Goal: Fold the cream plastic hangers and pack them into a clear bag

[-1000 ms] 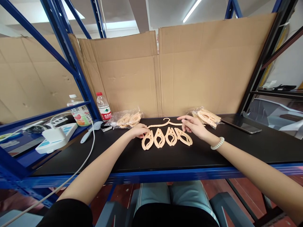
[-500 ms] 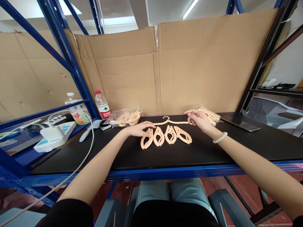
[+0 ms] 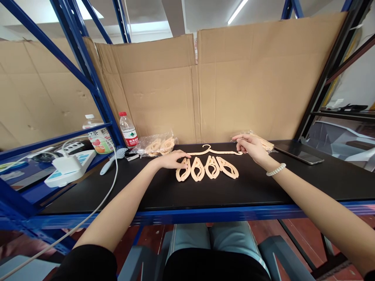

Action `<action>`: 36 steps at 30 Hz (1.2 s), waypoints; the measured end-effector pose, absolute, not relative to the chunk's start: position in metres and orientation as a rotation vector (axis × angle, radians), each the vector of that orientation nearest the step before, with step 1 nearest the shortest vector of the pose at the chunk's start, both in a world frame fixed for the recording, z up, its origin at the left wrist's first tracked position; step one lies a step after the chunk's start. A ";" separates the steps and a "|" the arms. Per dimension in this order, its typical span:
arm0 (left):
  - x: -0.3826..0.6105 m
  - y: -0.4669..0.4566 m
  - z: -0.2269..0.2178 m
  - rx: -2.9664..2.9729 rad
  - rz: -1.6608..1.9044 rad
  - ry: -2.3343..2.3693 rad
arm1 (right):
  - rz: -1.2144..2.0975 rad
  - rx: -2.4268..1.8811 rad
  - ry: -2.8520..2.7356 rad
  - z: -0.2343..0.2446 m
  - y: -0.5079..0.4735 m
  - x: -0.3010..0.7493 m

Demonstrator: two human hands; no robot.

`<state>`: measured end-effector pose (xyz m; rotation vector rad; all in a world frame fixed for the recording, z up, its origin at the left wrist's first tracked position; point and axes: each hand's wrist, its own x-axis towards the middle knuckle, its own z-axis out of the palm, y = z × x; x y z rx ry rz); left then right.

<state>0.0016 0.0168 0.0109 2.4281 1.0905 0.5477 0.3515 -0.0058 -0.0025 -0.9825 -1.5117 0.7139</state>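
Note:
A thin peach plastic hanger (image 3: 211,151) lies unfolded on the black shelf top (image 3: 205,187). In front of it sit several folded peach hangers (image 3: 206,168) in a row. My left hand (image 3: 171,159) rests flat beside the left end of the row, fingers stretched toward the hanger's left arm. My right hand (image 3: 250,146) has curled fingers pinching the hanger's right tip. A bead bracelet (image 3: 275,169) is on my right wrist.
Clear bags of folded hangers lie at the back left (image 3: 156,145) and behind my right hand (image 3: 265,142). A phone (image 3: 299,153) lies at right. A water bottle (image 3: 129,131), a drink bottle (image 3: 98,138), a brush (image 3: 113,160), a power strip (image 3: 68,168) and a white cable (image 3: 88,218) sit left. Cardboard (image 3: 234,86) walls the back.
My right hand moved right along the unfolded hanger to its right tip. My left hand opened out flat and slid slightly toward the hanger's left arm.

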 end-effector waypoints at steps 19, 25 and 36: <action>0.001 0.015 0.016 2.539 0.263 1.043 | 0.664 -0.999 -1.496 -0.002 -0.002 0.358; 0.005 0.005 0.023 2.619 0.271 1.054 | 0.656 -1.010 -1.497 -0.002 -0.001 0.359; 0.009 -0.002 0.023 2.637 0.121 1.069 | 0.684 -1.008 -1.508 -0.003 -0.001 0.357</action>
